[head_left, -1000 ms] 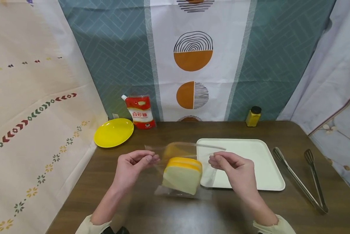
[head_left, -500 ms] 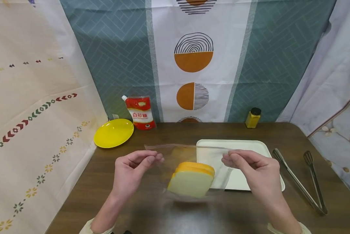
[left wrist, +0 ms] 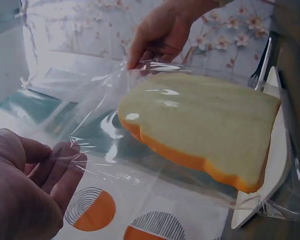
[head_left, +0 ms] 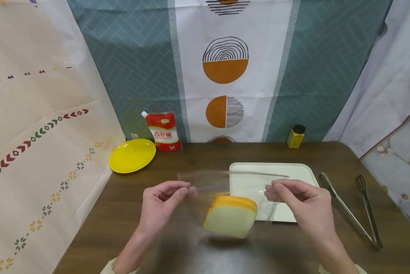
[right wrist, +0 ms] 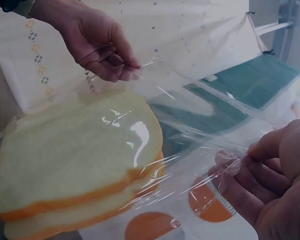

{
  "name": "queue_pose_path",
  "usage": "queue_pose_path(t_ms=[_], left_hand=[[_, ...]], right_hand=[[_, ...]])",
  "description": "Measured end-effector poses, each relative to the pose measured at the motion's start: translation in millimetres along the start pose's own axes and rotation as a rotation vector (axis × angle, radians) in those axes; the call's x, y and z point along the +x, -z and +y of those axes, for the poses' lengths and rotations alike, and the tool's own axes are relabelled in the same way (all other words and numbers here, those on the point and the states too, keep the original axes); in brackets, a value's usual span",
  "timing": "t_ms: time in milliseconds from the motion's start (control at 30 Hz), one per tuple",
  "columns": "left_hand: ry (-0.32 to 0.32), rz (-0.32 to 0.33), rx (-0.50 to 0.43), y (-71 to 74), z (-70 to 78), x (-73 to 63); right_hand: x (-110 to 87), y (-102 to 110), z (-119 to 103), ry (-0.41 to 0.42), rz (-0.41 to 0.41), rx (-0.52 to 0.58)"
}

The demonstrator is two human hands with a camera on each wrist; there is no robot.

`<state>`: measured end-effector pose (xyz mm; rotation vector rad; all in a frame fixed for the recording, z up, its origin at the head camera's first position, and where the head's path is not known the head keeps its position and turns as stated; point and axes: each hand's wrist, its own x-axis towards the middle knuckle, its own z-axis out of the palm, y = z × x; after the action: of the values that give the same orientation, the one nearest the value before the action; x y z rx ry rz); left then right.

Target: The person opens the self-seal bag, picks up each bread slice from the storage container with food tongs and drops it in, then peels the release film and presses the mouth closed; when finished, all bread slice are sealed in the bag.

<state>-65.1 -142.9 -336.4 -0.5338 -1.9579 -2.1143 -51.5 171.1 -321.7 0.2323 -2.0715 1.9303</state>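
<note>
A clear plastic zip bag (head_left: 205, 182) hangs stretched between both hands over the table. Inside it lie slices of bread (head_left: 230, 220) with orange-yellow crusts, stacked at the bag's lower part. My left hand (head_left: 165, 205) pinches the bag's left side between thumb and fingers, a little below the zip strip. On the opposite side my right hand (head_left: 302, 199) pinches the film the same way. In the left wrist view the bread (left wrist: 200, 125) shows its broad pale face through the film. The right wrist view shows bread (right wrist: 75, 155) in at least two layers.
Behind the bag's right part lies a white tray (head_left: 311, 171). Metal tongs (head_left: 353, 220) rest to its right. A yellow plate (head_left: 132, 156) and a red pouch (head_left: 164, 131) stand at the back left, and a yellow jar with a black lid (head_left: 296, 137) at the back right.
The right hand has moved right, away from the left hand, pulling the bag wider. Both hands, the bag and the bread now sit further right; the bread is also lower in the view.
</note>
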Motion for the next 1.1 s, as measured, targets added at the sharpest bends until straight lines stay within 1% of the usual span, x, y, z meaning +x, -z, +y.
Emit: queue_pose_path(t_ms=[67, 133, 267, 467, 600, 767, 867, 1033, 1100], left_hand=[[0.065, 0.026, 0.0, -2.6, -3.4, -0.8], [0.109, 0.045, -0.016, -5.6, -7.2, -0.8], [0.145, 0.056, -0.076, -11.3, -14.8, -0.6], [0.188, 0.109, -0.091, -19.0, -18.4, -2.9], [0.186, 0.118, -0.091, -22.8, -20.3, -5.1], [0.184, 0.13, -0.086, -26.6, -22.3, -5.6], [0.169, 0.137, -0.098, -28.1, -24.6, -5.9], [0.132, 0.146, -0.131, -32.2, -26.5, -7.0], [0.136, 0.155, -0.134, -34.1, -26.7, -7.4]], right_hand=[[1.3, 1, 4, -0.037, -0.007, -0.015], [3.2, 2, 9, -0.067, -0.013, -0.002], [4.4, 4, 18, -0.106, -0.024, 0.041], [4.7, 5, 25, -0.131, -0.007, 0.094], [4.6, 4, 29, -0.146, 0.028, 0.13], [4.2, 3, 33, -0.124, 0.063, 0.178], [3.3, 2, 34, -0.118, 0.088, 0.178], [0.8, 1, 34, -0.136, 0.157, 0.188], [-0.3, 0, 34, -0.145, 0.182, 0.187]])
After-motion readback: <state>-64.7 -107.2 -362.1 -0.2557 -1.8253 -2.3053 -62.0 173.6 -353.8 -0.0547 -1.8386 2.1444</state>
